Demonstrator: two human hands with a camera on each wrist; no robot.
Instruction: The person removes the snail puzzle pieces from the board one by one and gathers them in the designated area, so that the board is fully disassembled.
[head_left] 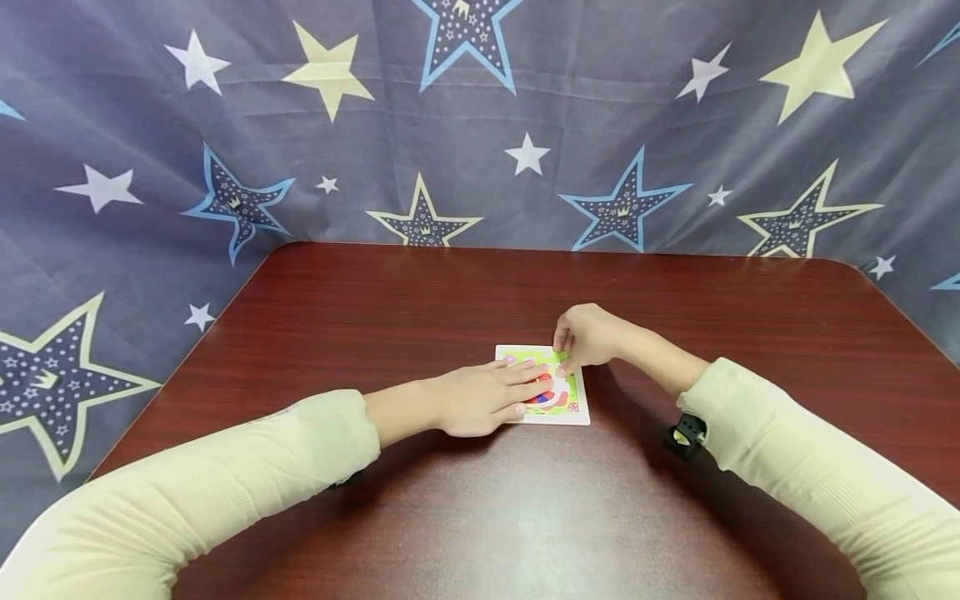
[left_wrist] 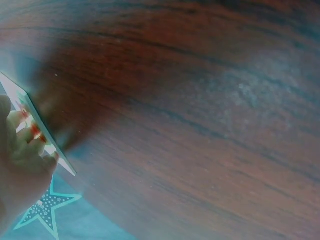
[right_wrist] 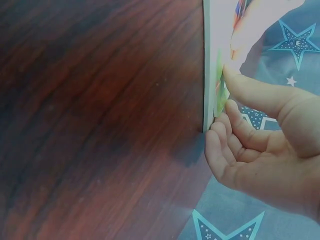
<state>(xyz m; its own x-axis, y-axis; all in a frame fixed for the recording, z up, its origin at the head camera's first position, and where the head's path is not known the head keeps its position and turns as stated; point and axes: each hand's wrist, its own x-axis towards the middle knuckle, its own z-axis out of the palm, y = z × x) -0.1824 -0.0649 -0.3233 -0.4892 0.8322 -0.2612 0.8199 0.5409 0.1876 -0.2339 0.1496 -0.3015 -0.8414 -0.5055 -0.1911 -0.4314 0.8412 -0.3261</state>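
Observation:
A thin square picture puzzle board (head_left: pixel 558 420) with a white border and a bright green, red and blue picture lies on the table. My left hand (head_left: pixel 480 398) rests flat across its left part, fingers stretched over the picture and covering much of it. At the far right corner, the thumb and fingers of my right hand (head_left: pixel 592 333) pinch a small green puzzle piece (right_wrist: pixel 220 100). In the right wrist view this piece stands slightly tilted from the board, between thumb and fingertips. The left wrist view shows the board's edge (left_wrist: pixel 44 131) beside the left fingers.
The dark red-brown wooden table (head_left: pixel 390 308) stretches around the board on all sides. Behind it and at the sides hangs a grey-blue cloth (head_left: pixel 480 125) printed with stars. A dark wrist strap (head_left: pixel 684 437) shows by the right sleeve.

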